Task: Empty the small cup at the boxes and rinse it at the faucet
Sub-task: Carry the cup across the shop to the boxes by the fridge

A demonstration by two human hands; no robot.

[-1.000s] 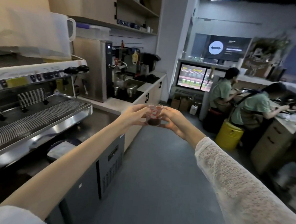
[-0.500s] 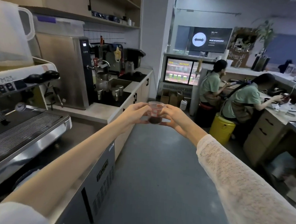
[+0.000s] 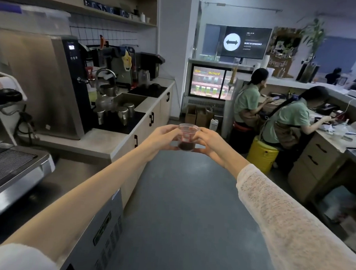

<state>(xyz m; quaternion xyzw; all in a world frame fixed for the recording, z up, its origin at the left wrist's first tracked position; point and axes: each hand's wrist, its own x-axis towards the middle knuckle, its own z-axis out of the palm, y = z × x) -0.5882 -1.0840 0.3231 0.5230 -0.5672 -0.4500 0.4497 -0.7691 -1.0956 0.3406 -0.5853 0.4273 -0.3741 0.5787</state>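
Note:
A small clear cup [image 3: 187,137] with red markings and dark liquid at its bottom is held upright at arm's length over the aisle. My left hand [image 3: 162,139] grips its left side and my right hand [image 3: 211,142] its right side. Brown cardboard boxes [image 3: 197,115] stand on the floor at the far end of the aisle, below a lit drinks fridge. A curved steel faucet [image 3: 106,73] rises over the sink [image 3: 129,99] on the left counter, beyond the cup.
An espresso machine [image 3: 8,172] and a tall steel water boiler [image 3: 49,81] line the left counter, with steel jugs [image 3: 122,111] on a black mat. Two seated people [image 3: 284,120] and a yellow stool [image 3: 262,156] fill the right side. The grey floor aisle [image 3: 185,208] runs ahead.
I have moved forward along the aisle with the cup held in both hands. The espresso machine has slid left and back; the sink, boxes and fridge are nearer.

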